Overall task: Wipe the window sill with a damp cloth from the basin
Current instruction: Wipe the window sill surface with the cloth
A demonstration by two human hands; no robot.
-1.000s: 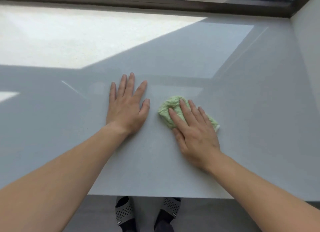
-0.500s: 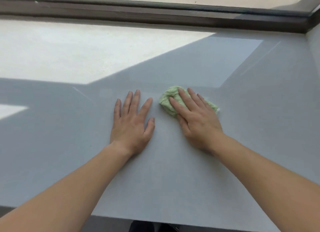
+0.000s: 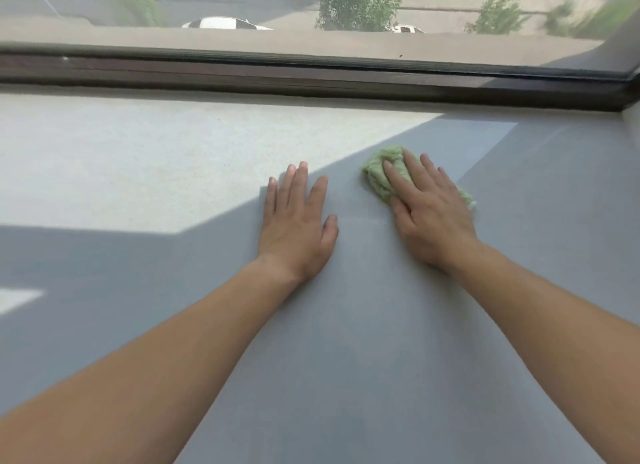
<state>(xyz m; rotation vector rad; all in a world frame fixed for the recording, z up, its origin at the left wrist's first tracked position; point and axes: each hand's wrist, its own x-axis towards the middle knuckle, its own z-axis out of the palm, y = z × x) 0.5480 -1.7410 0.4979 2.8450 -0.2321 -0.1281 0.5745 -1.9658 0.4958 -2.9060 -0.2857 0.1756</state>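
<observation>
The right hand had pushed the green cloth farther away, closer to the window, than a second before. The cloth lay bunched on the window sill, in the shade, just past the edge of the sunny patch. The right hand's grip was open, fingers flat and spread, pressing the cloth down. The left hand lay flat and open just beside it, holding nothing. The sill was wide, smooth and gray. Behind it ran a dark window frame. Outside were trees and a white car.
</observation>
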